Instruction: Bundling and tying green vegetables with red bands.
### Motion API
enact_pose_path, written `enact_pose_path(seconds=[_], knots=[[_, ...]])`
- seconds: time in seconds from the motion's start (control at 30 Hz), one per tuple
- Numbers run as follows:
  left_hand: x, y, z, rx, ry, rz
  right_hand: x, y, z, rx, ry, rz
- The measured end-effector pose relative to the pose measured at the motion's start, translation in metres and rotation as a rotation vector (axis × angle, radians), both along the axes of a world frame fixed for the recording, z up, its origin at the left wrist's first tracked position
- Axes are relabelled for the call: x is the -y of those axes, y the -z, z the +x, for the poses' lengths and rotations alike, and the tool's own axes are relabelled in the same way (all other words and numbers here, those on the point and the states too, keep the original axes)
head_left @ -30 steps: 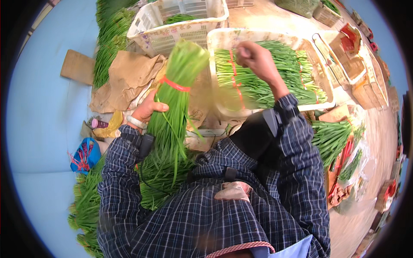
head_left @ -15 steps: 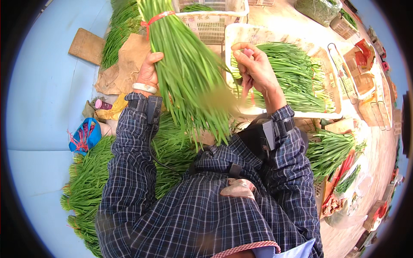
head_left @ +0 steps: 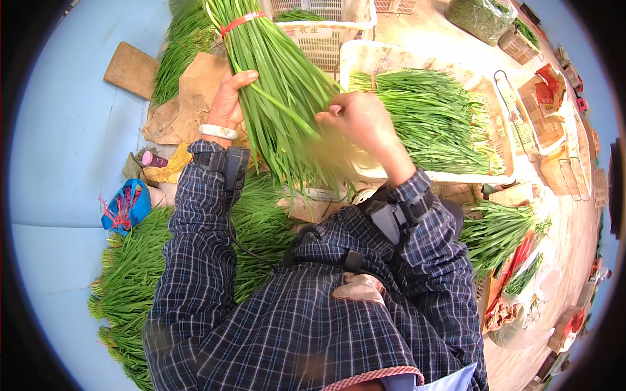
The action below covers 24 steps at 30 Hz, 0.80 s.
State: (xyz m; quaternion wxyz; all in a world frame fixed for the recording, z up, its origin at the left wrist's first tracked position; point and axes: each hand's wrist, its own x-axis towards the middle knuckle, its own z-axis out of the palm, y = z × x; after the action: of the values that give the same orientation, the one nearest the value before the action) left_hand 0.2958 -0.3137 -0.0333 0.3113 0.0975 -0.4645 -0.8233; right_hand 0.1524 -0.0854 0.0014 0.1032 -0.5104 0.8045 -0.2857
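Note:
My left hand (head_left: 228, 99) grips a large bunch of garlic chives (head_left: 277, 72), its thumb laid across the leaves. A red tie (head_left: 242, 23) binds the bunch near its upper end, and the loose leaf tips hang down toward my lap. My right hand (head_left: 365, 124) is closed at the right side of the bunch, pinching the end of a leaf that slants across from the left hand. Blur hides part of the leaf tips just below its fingers.
A white plastic crate (head_left: 417, 55) with more chives stands at the right. Piled chives (head_left: 137, 274) lie at the left beside a blue bag (head_left: 127, 207) of red ties. Cardboard (head_left: 199, 88) and a brown board (head_left: 130, 70) lie at the upper left. Another crate (head_left: 319, 32) stands at the top.
My right hand has moved left and down from over the crate to the bunch and now pinches a leaf. My left hand still holds the bunch in nearly the same place.

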Motion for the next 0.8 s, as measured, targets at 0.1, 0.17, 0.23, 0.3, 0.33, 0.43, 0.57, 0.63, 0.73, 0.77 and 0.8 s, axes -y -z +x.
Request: enact_pose_path(seconds=[0.1, 0.17, 0.23, 0.3, 0.33, 0.43, 0.57, 0.63, 0.73, 0.77, 0.8], knots=[[0.000, -0.004, 0.005, -0.001, 0.004, 0.014, 0.004, 0.017, -0.003, 0.055, 0.000, -0.160], [0.002, -0.005, 0.005, 0.017, -0.039, -0.006, 0.008, 0.028, -0.002, 0.214, 0.035, -0.320], [0.000, -0.007, 0.003, 0.051, -0.070, 0.015, 0.015, 0.036, 0.003, 0.520, 0.069, -0.696], [0.000, -0.007, 0.001, 0.043, -0.111, 0.013, 0.014, 0.036, 0.000, 0.675, 0.134, -0.753], [0.001, -0.007, 0.001, 0.034, -0.150, 0.008, 0.015, 0.033, -0.001, 0.829, 0.200, -0.812], [0.003, -0.006, 0.006, 0.072, -0.212, -0.028, 0.008, 0.025, 0.017, 0.693, -0.052, -0.707], [-0.002, -0.011, 0.005, 0.065, -0.296, -0.054, 0.007, 0.016, 0.041, 0.223, -0.151, -0.136], [-0.013, -0.019, -0.001, 0.016, -0.305, -0.091, 0.018, 0.028, 0.044, 0.163, -0.042, -0.020], [-0.017, -0.020, -0.006, -0.026, -0.379, -0.206, 0.027, 0.041, 0.044, 0.322, 0.028, -0.112], [-0.016, -0.021, -0.004, -0.019, -0.373, -0.212, 0.029, 0.045, 0.044, 0.424, 0.012, -0.187], [-0.016, -0.021, -0.004, -0.020, -0.373, -0.213, 0.030, 0.050, 0.044, 0.526, 0.000, -0.261]])
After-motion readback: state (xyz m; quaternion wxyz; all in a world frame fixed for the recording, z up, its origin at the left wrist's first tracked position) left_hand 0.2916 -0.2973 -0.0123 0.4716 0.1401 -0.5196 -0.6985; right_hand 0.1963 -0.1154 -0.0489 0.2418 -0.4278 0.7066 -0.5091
